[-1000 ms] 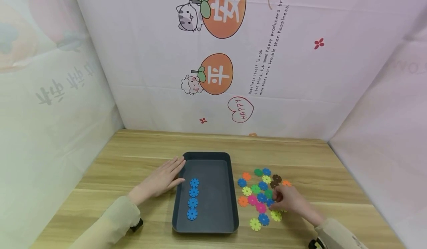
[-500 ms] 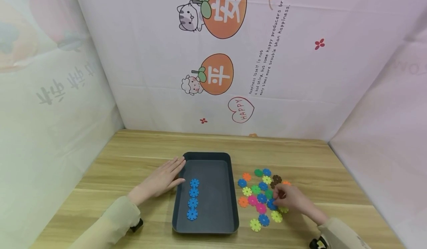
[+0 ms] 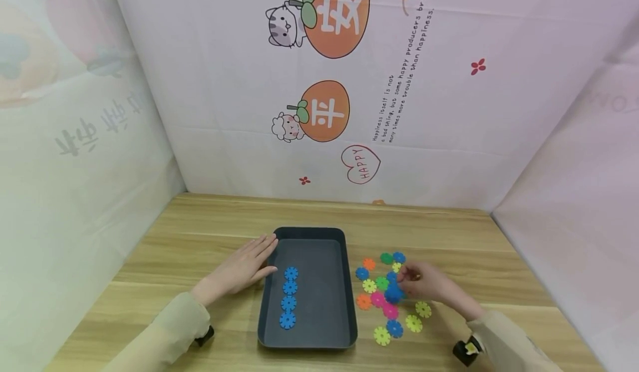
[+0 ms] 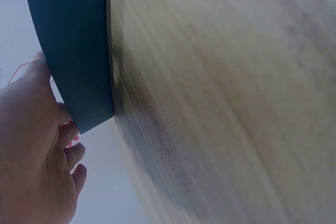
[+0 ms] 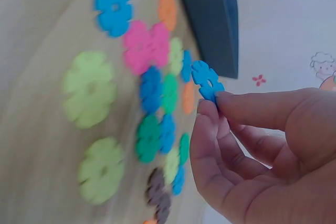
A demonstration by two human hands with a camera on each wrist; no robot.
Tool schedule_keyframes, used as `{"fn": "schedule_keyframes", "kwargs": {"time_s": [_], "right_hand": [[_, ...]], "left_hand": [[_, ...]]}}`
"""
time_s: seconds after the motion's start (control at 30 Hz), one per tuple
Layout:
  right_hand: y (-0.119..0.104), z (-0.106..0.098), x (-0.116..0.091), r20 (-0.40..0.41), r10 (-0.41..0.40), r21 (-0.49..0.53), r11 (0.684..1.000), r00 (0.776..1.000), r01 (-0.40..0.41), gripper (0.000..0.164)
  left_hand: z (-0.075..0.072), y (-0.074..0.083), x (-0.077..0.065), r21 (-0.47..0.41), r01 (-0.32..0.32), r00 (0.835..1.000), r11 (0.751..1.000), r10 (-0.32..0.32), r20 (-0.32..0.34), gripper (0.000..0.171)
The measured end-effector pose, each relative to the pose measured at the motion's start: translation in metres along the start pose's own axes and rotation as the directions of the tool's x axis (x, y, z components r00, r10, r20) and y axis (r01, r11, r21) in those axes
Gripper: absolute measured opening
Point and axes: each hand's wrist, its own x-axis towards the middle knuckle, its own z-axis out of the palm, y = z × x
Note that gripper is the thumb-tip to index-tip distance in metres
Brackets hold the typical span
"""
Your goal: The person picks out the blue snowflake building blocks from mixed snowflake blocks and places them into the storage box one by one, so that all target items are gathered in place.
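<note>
The right hand [image 3: 428, 286] pinches a blue disc [image 5: 199, 72] between thumb and fingertips, off the table [image 3: 464, 250] and over the loose discs [image 3: 391, 311]. The blue disc juts past the fingertips on the tray side, its flat face at a slant; being round, it measures alike every way. It looks thin and bright, notched around the rim like a flower, with a small hole in the middle. Left of that hand, beyond the loose discs, sits the dark tray [image 3: 321, 289], its long sides running away from the person. Inside, a row [image 3: 289, 303] of four blue ones follows the side farther from the right hand, with bare floor between it and the nearer wall. The left hand [image 3: 237, 271], fingers straight, rests at the tray's left edge. Rightward of the right hand, wood stretches toward the pale sheet [image 3: 574, 205].
</note>
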Motion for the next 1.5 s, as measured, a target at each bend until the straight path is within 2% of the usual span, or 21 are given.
{"fn": "schedule_keyframes", "kwargs": {"time_s": [0.2,0.37,0.57,0.73,0.97,1.27,1.5], "right_hand": [[-0.026,0.006,0.028,0.009,0.031,0.037,0.999,0.999,-0.031,0.011],[-0.047,0.017,0.055,0.018,0.0,0.057,0.998,1.0,-0.001,0.01],[-0.062,0.033,0.083,0.037,-0.065,0.035,0.997,0.997,0.064,0.006],[-0.076,0.046,0.106,0.061,-0.05,0.044,0.998,0.997,0.048,0.005],[-0.095,0.063,0.135,0.035,-0.008,0.04,0.999,0.999,0.007,0.004],[-0.099,0.089,0.157,0.007,-0.025,0.088,0.996,1.0,0.024,0.005],[-0.102,0.102,0.168,-0.015,-0.012,0.046,0.999,1.0,0.012,0.003]], "left_hand": [[0.0,-0.002,-0.002,0.004,0.003,1.0,1.0,-0.003,-0.001,0.071],[0.0,-0.002,-0.002,-0.001,-0.002,1.0,1.0,0.001,-0.004,0.07],[0.0,-0.001,0.0,-0.004,-0.01,1.0,1.0,0.01,0.004,0.07],[-0.001,0.0,0.0,-0.001,-0.003,1.0,1.0,0.003,0.024,0.07],[-0.002,0.002,0.0,-0.004,0.001,1.0,1.0,-0.001,0.02,0.071],[-0.001,0.002,0.0,0.001,0.005,1.0,1.0,-0.005,0.013,0.07],[0.0,0.001,0.001,0.014,-0.003,1.0,1.0,0.003,0.008,0.069]]}}
